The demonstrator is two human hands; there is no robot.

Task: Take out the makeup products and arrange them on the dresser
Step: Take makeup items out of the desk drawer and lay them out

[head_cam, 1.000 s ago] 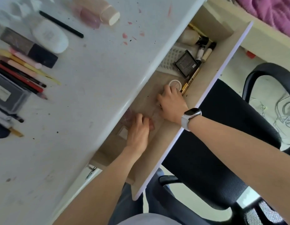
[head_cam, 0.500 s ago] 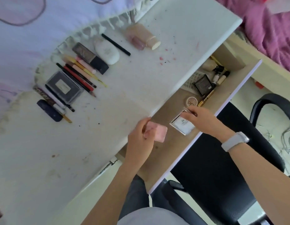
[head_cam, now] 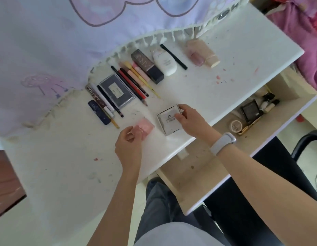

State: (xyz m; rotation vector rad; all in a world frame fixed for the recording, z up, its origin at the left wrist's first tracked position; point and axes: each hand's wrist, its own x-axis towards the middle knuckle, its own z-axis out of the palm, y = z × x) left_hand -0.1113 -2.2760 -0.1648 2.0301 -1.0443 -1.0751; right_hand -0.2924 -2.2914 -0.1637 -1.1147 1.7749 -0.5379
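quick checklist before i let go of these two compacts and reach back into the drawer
1. Pink compact resting flat on the dresser top: cannot tell, the left hand still pinches its near corner.
2. White square compact fully on the dresser: ok, though close to the front edge.
3. Right hand released: not ok, fingers still grip the compact's side.
4. The two compacts apart from each other: ok, a gap shows.
5. Drawer open for the next reach: ok.
6. Items left in it: ok, a round jar and a black compact remain.
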